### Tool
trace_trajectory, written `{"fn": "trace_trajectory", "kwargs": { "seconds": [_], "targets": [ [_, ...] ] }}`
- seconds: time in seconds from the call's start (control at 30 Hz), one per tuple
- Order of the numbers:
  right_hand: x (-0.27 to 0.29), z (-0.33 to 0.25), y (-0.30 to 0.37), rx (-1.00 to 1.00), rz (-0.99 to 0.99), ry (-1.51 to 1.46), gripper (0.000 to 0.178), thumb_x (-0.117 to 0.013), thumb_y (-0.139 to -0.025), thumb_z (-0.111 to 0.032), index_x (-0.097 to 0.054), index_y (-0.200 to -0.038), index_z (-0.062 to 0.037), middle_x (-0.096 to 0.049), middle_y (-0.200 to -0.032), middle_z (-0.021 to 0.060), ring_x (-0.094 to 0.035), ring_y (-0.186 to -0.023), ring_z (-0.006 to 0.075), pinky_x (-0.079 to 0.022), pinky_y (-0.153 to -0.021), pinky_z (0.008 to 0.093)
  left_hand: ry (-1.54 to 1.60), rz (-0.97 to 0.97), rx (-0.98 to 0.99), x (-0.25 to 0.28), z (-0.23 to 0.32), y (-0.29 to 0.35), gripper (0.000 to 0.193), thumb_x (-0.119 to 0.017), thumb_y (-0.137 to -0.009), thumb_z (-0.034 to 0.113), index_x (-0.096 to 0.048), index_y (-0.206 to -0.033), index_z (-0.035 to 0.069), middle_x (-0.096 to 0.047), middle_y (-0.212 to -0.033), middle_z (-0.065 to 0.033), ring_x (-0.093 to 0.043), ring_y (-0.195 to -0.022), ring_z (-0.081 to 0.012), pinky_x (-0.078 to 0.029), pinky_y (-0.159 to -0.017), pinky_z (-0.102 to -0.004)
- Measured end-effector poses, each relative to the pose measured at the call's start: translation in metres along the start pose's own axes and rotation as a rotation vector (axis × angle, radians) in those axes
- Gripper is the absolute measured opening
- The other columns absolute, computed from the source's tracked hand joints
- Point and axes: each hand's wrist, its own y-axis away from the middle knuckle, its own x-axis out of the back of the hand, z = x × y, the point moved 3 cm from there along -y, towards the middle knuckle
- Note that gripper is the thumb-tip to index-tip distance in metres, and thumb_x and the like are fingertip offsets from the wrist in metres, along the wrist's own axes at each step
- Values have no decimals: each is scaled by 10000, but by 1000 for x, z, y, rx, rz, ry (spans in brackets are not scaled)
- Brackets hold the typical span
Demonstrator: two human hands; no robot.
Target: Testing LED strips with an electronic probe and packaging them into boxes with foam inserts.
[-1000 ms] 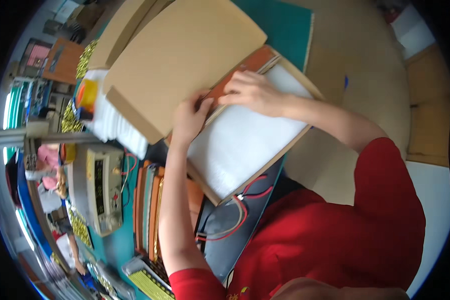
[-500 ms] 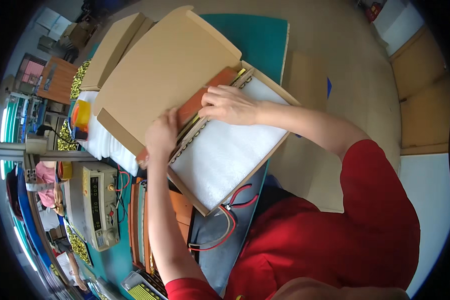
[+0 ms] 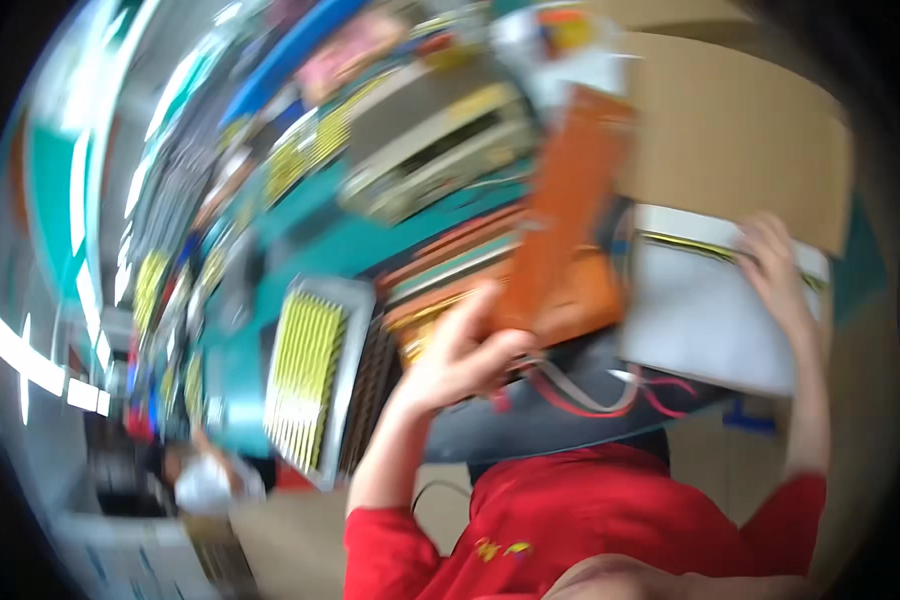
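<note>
My left hand (image 3: 460,355) is closed on the lower end of a long, flat orange-brown strip (image 3: 570,190). The strip stands tilted upward over the bench, its outline smeared by motion. On the right, my right hand (image 3: 773,268) rests with stretched fingers at the far side of an open cardboard box (image 3: 825,310). White foam-like sheeting (image 3: 710,320) fills this box, and a thin yellow-and-dark strip (image 3: 685,243) runs along its far side, close to my right fingertips. The box's brown lid (image 3: 730,140) leans back beyond it.
More orange-brown pieces (image 3: 580,295) lie left of the box. Red-handled pliers (image 3: 670,395) lie by its near edge. A clear tray of yellow rods (image 3: 305,370) sits farther left, and a beige bench instrument (image 3: 440,150) stands behind. Another person (image 3: 215,480) is at lower left.
My view has swung left. My left hand has left the box and now holds the orange-brown strip over the bench. My right hand stays at the box's far side.
</note>
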Motion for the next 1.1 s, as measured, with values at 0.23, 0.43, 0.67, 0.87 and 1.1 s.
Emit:
{"fn": "trace_trajectory", "kwargs": {
  "seconds": [0.23, 0.43, 0.67, 0.87, 1.1],
  "targets": [
    [7, -76, -18, 93, -86, -291, 214, -685, -785, -61, -592, -964, 12, -580, -1090, 144, -550, -994, 286, -427, -877, 351, 52, 116, -377, -38, -32, 69, 330, -636, -923, 65, -510, -1224, 12, -646, -963, -80, -631, -903, -160, -501, -799, -306],
    [18, -171, -20, 40, -366, -1012, 903, -872, -612, -495, -492, -1294, -40, -563, -1181, 115, -532, -848, 151, -434, -767, 306, -196, 322, -524, -62, -99, 91, 249, -705, -837, 82, -602, -1061, 41, -660, -920, -104, -650, -797, -295, -522, -706, -357],
    [30, -238, -38, 383, -350, -746, 207, -790, -699, -69, -625, -820, -34, -645, -820, 100, -614, -724, 205, -418, -650, 326, -234, 373, -513, -51, -118, 117, 238, -663, -833, 57, -587, -1059, 64, -636, -897, -102, -641, -819, -298, -516, -714, -373],
    [-4, -251, -91, -79, -461, -843, 300, -566, -773, 60, -543, -1059, -26, -593, -878, 50, -557, -748, 92, -417, -586, 188, -181, 378, -220, -22, -163, 181, 304, -591, -868, 35, -521, -1164, 28, -618, -937, -160, -626, -901, -329, -503, -781, -391],
    [-92, -326, -175, 237, -566, -879, 171, -619, -869, -90, -546, -1018, -48, -581, -914, 25, -588, -866, 120, -489, -730, 258, 89, 1171, -340, 55, -134, 294, 223, -640, -880, -5, -616, -1102, 2, -664, -1012, -86, -629, -903, -169, -504, -778, -296]
  ]
}}
